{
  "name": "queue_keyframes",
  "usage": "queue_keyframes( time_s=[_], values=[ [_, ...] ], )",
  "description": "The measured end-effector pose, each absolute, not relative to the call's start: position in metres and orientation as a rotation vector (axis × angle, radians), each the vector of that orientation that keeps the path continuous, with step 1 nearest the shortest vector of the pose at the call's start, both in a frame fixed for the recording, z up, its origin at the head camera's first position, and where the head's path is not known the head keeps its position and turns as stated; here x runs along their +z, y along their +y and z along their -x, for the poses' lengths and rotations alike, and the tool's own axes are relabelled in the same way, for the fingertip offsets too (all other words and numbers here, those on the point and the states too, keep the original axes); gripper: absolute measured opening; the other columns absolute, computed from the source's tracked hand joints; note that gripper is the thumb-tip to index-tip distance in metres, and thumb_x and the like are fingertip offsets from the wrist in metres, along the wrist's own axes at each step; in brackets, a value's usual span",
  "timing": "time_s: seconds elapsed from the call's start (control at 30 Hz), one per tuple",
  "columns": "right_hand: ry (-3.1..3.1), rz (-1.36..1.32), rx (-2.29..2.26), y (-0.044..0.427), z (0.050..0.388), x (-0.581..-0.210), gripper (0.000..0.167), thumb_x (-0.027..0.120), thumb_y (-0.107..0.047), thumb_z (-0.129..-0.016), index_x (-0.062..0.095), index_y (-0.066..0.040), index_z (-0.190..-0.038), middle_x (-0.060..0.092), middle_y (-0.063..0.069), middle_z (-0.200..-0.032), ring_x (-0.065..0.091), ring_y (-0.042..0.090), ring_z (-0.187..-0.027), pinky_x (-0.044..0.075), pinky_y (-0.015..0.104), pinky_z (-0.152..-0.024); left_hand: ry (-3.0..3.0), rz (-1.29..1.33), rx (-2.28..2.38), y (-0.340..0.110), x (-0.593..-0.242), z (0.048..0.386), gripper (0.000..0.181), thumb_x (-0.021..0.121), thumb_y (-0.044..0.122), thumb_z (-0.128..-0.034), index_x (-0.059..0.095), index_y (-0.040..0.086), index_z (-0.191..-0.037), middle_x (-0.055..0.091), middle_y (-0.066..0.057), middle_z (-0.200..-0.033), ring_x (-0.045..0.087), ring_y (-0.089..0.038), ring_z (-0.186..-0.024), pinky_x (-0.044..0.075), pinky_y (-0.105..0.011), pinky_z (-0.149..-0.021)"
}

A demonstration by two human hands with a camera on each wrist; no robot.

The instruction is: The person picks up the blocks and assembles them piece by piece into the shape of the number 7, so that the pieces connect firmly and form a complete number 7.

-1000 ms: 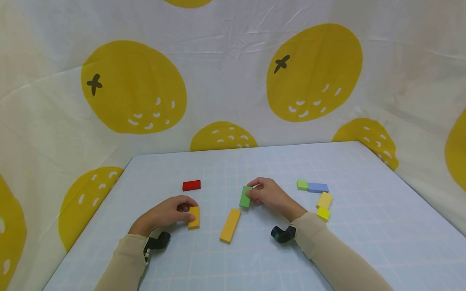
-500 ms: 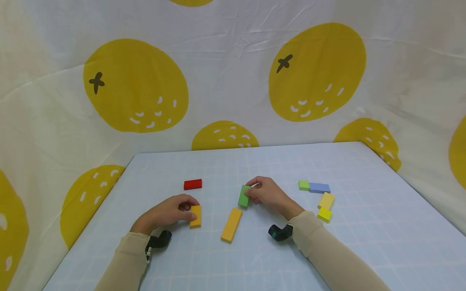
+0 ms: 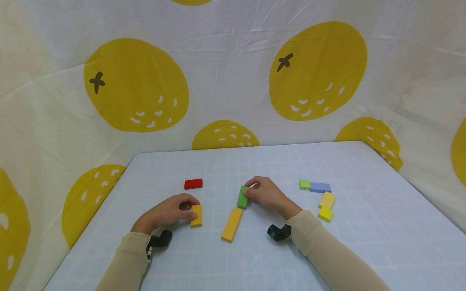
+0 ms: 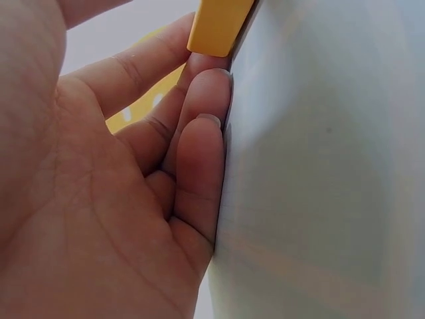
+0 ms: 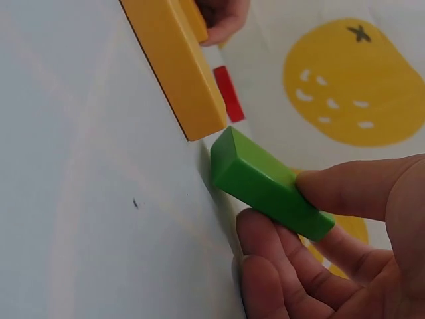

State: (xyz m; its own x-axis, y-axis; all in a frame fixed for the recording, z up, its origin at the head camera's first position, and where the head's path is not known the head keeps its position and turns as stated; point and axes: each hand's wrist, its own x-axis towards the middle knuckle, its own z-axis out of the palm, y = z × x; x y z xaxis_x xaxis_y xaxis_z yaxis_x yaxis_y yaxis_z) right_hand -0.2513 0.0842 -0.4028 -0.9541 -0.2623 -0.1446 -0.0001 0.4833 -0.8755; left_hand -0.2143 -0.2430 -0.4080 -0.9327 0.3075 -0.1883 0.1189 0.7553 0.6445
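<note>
Between thumb and fingers, my left hand (image 3: 169,210) pinches a short orange block (image 3: 196,216) down at the table; part of that block also shows at the top of the left wrist view. My right hand (image 3: 267,194) holds a green block (image 3: 243,197) by its right side, thumb on one face and fingers against the other. Just in front of the green block lies a longer orange block (image 3: 231,225), its far end close to the green block's near end. In the right wrist view the green block (image 5: 265,183) looks tilted beside the long orange block (image 5: 176,66).
A red block (image 3: 193,184) lies behind my left hand. To the right, a light green block (image 3: 304,184) touches a blue block (image 3: 320,187), with a pale yellow block (image 3: 327,200) and a bright yellow block (image 3: 325,214) nearer. A patterned cloth (image 3: 225,81) hangs behind the table.
The green block, in my right hand, has shifted slightly left, closer in line with the long orange block. My left hand keeps its hold on the short orange block. The view has shifted slightly.
</note>
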Motion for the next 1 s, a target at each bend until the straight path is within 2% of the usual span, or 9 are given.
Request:
queue_keyframes(
  time_s=[0.47,0.7,1.0],
  values=[
    [2.572,0.321,-1.367,0.0837,0.2504,-0.4075,0.024,0.073,-0.022,-0.092,0.067,-0.010,-0.112,0.066,0.003,-0.084,0.059,0.019,-0.069,0.047,0.029,-0.062,2.677,-0.363,0.980,-0.2459,-0.4101,0.2143,0.039,0.081,0.034,-0.0845,0.068,0.018,-0.117,0.060,0.003,-0.102,0.051,-0.019,-0.096,0.047,-0.034,-0.083],
    [2.604,0.347,-1.357,0.0843,0.2489,-0.4082,0.022,0.073,-0.022,-0.091,0.068,-0.010,-0.109,0.064,0.003,-0.090,0.059,0.019,-0.075,0.050,0.030,-0.065,2.683,-0.342,0.971,-0.2456,-0.4096,0.2154,0.039,0.081,0.034,-0.0840,0.068,0.019,-0.117,0.060,0.003,-0.102,0.052,-0.019,-0.096,0.048,-0.034,-0.083],
    [2.663,0.342,-1.344,0.0823,0.2473,-0.4091,0.020,0.073,-0.023,-0.091,0.069,-0.011,-0.106,0.064,0.001,-0.090,0.057,0.019,-0.082,0.048,0.031,-0.070,2.685,-0.326,0.959,-0.2443,-0.4099,0.2160,0.038,0.081,0.034,-0.0839,0.069,0.018,-0.116,0.060,0.003,-0.100,0.052,-0.019,-0.095,0.048,-0.033,-0.081]
  ],
)
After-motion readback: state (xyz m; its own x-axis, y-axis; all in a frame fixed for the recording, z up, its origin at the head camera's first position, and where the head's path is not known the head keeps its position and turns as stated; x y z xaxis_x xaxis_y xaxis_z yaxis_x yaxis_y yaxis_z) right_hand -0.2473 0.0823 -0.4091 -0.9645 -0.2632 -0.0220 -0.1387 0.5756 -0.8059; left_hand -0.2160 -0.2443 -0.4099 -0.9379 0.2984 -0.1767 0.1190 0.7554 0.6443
